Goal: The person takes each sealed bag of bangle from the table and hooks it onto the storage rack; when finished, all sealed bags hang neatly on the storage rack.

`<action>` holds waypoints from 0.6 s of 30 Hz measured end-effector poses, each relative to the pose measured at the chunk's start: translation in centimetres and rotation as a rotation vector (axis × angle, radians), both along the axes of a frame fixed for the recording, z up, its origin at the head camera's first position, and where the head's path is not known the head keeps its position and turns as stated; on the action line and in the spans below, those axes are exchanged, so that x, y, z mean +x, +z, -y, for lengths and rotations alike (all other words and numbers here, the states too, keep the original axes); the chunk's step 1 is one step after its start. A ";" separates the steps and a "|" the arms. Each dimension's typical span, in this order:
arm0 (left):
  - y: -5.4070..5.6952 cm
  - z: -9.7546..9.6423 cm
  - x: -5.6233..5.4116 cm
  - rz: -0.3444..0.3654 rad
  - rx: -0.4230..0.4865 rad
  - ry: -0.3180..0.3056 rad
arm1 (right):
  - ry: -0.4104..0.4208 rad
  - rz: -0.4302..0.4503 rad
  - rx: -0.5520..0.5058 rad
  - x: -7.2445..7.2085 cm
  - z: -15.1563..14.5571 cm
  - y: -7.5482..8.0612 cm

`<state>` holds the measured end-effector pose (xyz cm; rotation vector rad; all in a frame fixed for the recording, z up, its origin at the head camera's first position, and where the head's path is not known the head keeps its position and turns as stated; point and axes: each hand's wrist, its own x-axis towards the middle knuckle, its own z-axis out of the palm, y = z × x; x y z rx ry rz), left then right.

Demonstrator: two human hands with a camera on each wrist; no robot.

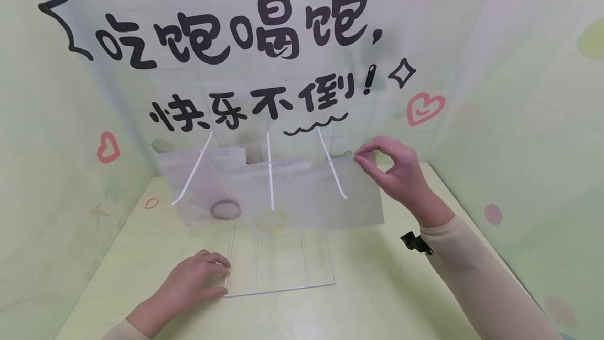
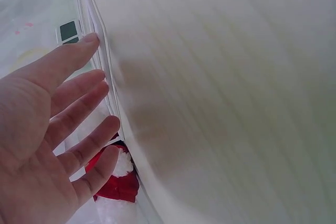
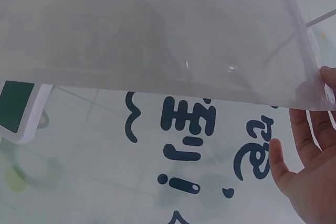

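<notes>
A white wire rack (image 1: 280, 291) stands on the table, its three prongs (image 1: 271, 188) pointing forward. Translucent plastic bags hang at the prongs: one (image 1: 193, 188) at the left, a wider one (image 1: 325, 198) at the centre and right. The prongs cross the bags' upper edges; how they pass through is too faint to tell. My right hand (image 1: 401, 172) pinches the wider bag's top right corner, and the right wrist view shows this plastic sheet (image 3: 157, 40) stretched from the fingers. Low at the rack's base, my left hand (image 1: 189, 282) rests against the left wire, fingers relaxed (image 2: 89, 145).
A brown ring (image 1: 225, 210) and a yellow ring (image 1: 271, 219) show around the bags' lower edges. An orange ring (image 1: 151, 203) lies at the left. Printed translucent sheeting (image 1: 519, 119) encloses the table (image 1: 377, 298). A red and white fluffy item (image 2: 118, 182) appears in the left wrist view.
</notes>
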<state>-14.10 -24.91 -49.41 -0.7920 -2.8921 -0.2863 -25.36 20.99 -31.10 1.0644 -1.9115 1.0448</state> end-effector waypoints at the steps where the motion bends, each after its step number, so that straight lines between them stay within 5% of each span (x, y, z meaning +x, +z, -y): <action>1: 0.0 0.0 0.0 -0.002 0.001 -0.002 | -0.003 0.003 -0.001 -0.3 0.1 0.0; 12: 0.0 0.2 0.2 -0.022 0.004 0.002 | -0.053 0.058 -0.048 -2.9 0.9 -1.0; 18: 0.1 0.0 0.1 -0.009 -0.006 0.006 | -0.115 0.086 -0.034 -2.6 0.3 -1.2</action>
